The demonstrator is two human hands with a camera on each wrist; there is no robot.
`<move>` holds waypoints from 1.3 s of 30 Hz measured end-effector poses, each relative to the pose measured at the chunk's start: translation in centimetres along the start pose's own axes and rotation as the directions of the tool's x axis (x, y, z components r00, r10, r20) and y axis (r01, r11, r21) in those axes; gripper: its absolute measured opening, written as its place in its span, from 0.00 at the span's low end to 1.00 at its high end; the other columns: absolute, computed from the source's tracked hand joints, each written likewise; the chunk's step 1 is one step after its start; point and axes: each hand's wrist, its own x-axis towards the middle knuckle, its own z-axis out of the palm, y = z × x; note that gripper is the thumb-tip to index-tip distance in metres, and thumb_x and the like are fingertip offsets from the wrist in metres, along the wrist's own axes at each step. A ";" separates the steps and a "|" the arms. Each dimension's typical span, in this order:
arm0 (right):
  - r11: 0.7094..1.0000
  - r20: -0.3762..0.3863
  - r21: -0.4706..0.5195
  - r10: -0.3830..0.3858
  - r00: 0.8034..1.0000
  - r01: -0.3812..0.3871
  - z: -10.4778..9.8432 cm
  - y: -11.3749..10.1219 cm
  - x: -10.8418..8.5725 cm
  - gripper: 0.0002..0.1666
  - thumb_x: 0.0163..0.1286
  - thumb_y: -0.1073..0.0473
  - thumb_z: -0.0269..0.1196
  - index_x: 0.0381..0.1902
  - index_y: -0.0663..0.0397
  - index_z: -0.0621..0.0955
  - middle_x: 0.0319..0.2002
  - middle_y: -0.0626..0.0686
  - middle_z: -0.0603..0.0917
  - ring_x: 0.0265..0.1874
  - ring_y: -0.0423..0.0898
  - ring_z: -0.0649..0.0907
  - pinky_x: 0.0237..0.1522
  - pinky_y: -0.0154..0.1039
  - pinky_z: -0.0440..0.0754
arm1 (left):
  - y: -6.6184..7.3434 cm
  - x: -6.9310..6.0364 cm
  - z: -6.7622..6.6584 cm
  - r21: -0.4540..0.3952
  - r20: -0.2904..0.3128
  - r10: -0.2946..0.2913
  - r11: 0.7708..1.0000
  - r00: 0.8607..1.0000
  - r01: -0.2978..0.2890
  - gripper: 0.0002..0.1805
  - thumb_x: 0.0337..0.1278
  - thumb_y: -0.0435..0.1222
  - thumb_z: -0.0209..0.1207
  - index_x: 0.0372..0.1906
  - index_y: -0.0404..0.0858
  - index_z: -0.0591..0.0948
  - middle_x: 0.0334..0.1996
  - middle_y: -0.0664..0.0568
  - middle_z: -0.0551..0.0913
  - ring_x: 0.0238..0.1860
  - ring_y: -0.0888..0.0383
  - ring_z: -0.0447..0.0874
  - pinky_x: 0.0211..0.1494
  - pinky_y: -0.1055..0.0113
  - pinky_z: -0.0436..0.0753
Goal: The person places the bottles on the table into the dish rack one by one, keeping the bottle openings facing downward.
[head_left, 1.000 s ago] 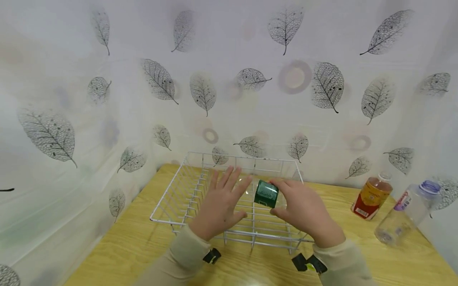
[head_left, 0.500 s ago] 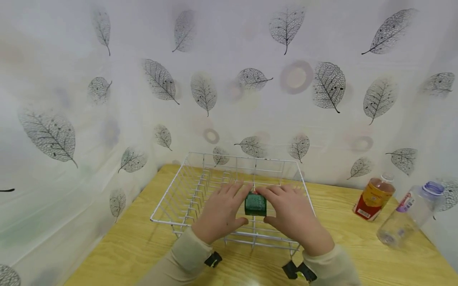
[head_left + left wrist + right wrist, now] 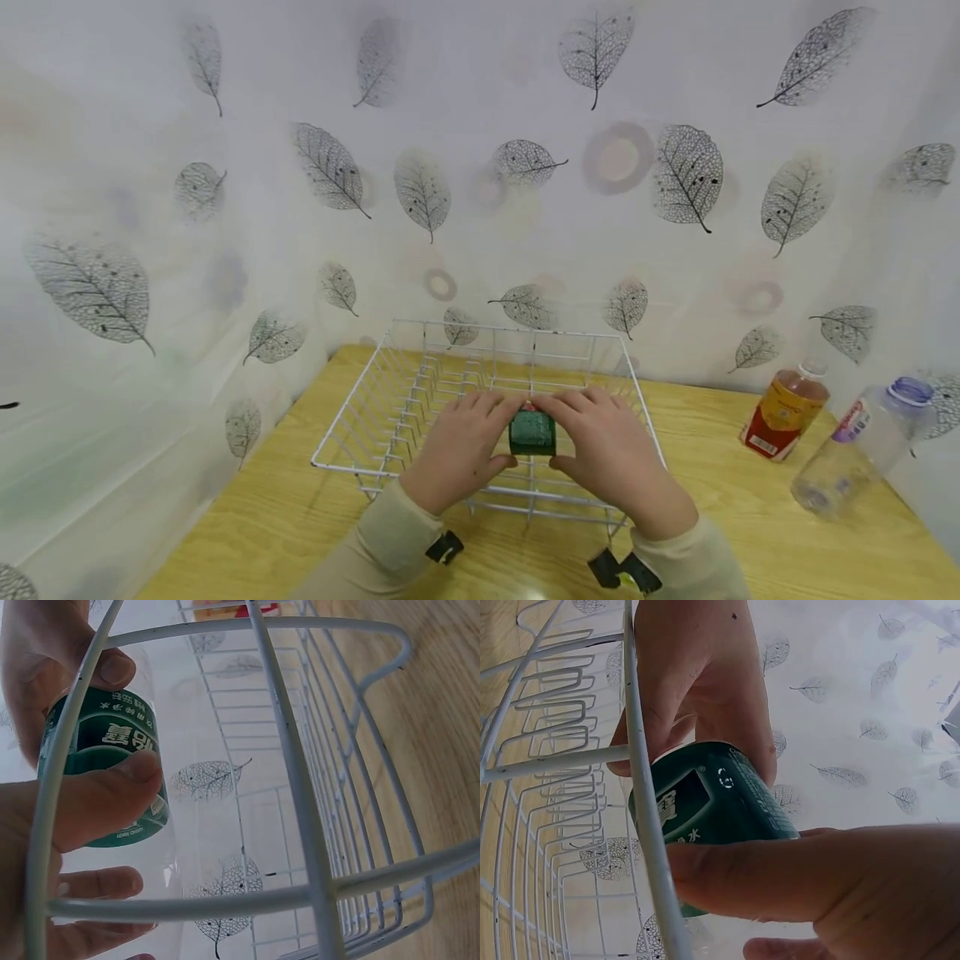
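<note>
A clear plastic water bottle [image 3: 532,432] with a green label lies sideways between the two hands, over the white wire rack [image 3: 353,392]. My left hand [image 3: 459,450] grips one end of it, and my right hand [image 3: 618,458] grips the other. Up close in the left wrist view, a thumb presses on the green label [image 3: 105,724] with fingers on the far side. A thumb also lies across the label [image 3: 712,799] in the right wrist view. Most of the bottle's clear body is hidden by the hands in the head view.
On the table [image 3: 720,475] to the right stand a bottle of reddish drink [image 3: 783,412] with a yellow and red label and a clear bottle [image 3: 855,450] with a purple neck. A leaf-patterned curtain [image 3: 480,167] hangs behind and along the left.
The right hand has brought the water bottle left and slightly down to the left hand. The left hand's spread fingers have come round it, so both hands now hold it.
</note>
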 end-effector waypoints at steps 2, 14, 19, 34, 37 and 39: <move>1.000 0.001 0.030 -0.007 1.000 0.007 -0.1 0.1 0.0 0.49 0.44 0.46 0.84 0.66 0.42 0.79 0.58 0.48 0.83 0.53 0.54 0.80 0.53 0.59 0.79 | 0.0 0.0 -0.1 0.001 0.005 -0.003 1.000 1.000 0.003 0.44 0.50 0.54 0.75 0.71 0.47 0.70 0.57 0.54 0.78 0.57 0.51 0.78 0.55 0.51 0.82; 0.846 0.032 0.521 0.114 0.993 -0.114 -1.1 2.7 -0.6 0.52 0.60 0.44 0.76 0.78 0.42 0.65 0.71 0.54 0.71 0.67 0.58 0.73 0.60 0.65 0.74 | -0.4 -0.1 -0.6 -0.106 0.001 -0.070 0.992 0.998 0.069 0.44 0.51 0.52 0.75 0.71 0.44 0.69 0.56 0.51 0.80 0.57 0.50 0.78 0.53 0.51 0.82; 0.739 0.021 0.659 0.166 0.986 -0.139 -1.4 3.4 -0.7 0.53 0.63 0.48 0.75 0.79 0.38 0.60 0.73 0.53 0.68 0.66 0.57 0.72 0.60 0.63 0.75 | -0.6 0.0 -0.8 -0.169 -0.016 -0.097 0.981 0.995 0.093 0.45 0.49 0.51 0.76 0.72 0.46 0.68 0.57 0.49 0.80 0.57 0.50 0.78 0.55 0.51 0.81; 0.334 0.065 0.932 0.225 0.972 -0.140 -0.6 3.2 -0.2 0.51 0.73 0.63 0.63 0.82 0.37 0.47 0.76 0.61 0.61 0.68 0.61 0.70 0.59 0.35 0.78 | -0.4 0.1 -1.4 -0.328 -0.013 -0.133 0.937 0.991 0.122 0.45 0.61 0.50 0.69 0.77 0.45 0.58 0.59 0.49 0.76 0.58 0.54 0.75 0.59 0.56 0.80; 0.173 0.083 0.977 0.229 0.970 -0.124 -0.2 2.7 0.1 0.51 0.74 0.64 0.62 0.82 0.38 0.45 0.76 0.61 0.60 0.71 0.61 0.67 0.59 0.37 0.78 | -0.3 0.1 -1.4 -0.396 -0.004 -0.136 0.910 0.991 0.123 0.46 0.64 0.48 0.67 0.79 0.44 0.55 0.64 0.47 0.73 0.62 0.53 0.72 0.63 0.54 0.78; 0.103 0.089 0.988 0.230 0.969 -0.115 0.1 2.5 0.1 0.51 0.75 0.63 0.62 0.82 0.37 0.45 0.76 0.60 0.61 0.73 0.61 0.65 0.60 0.40 0.78 | -0.1 0.1 -1.4 -0.442 0.012 -0.145 0.887 0.989 0.135 0.46 0.66 0.48 0.65 0.80 0.44 0.53 0.67 0.47 0.70 0.65 0.54 0.69 0.65 0.54 0.76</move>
